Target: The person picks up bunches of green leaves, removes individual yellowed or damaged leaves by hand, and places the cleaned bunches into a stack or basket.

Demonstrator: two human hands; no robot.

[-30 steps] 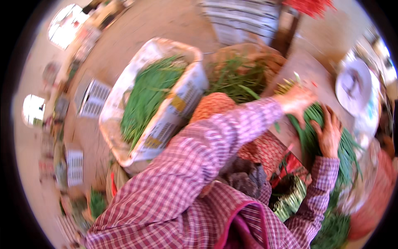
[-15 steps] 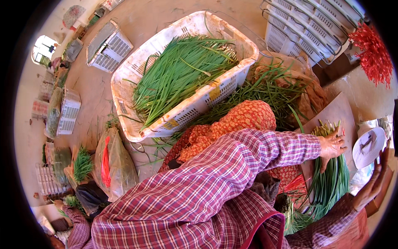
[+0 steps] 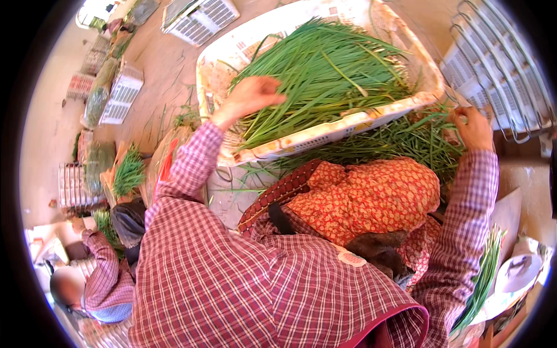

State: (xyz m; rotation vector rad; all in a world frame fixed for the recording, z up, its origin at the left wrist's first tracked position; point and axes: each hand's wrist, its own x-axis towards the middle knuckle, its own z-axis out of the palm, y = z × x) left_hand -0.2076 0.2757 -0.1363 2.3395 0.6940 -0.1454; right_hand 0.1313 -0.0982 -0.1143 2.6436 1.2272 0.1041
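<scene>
A heap of long green garlic chives [image 3: 325, 75] lies in a white, soil-stained plastic crate [image 3: 342, 130]. My left hand [image 3: 252, 97] hovers over the crate's left end, just above the leaves, its fingers loosely bent and apart with nothing seen in them. By the crate's near right corner is my right hand [image 3: 474, 129], thumb and fingertips pressed together. Whether anything thin is pinched there I cannot make out. Beneath it spreads a loose pile of chives [image 3: 400, 139], between the crate and my orange flowered trouser leg [image 3: 365, 200]. A chive bundle [image 3: 484, 278] lies beside my right forearm, partly hidden by it.
Stacked white crates with metal handles [image 3: 493, 75] stand at the far right. A pale hat [image 3: 515, 271] is at the lower right. More crates [image 3: 200, 20] and bagged greens [image 3: 127, 171] line the left. A co-worker [image 3: 101, 275] sits at the lower left.
My left hand has left the chive bundle at the right and swung left over the crate. My right hand has come up from the lower right to the crate's corner. The view has shifted.
</scene>
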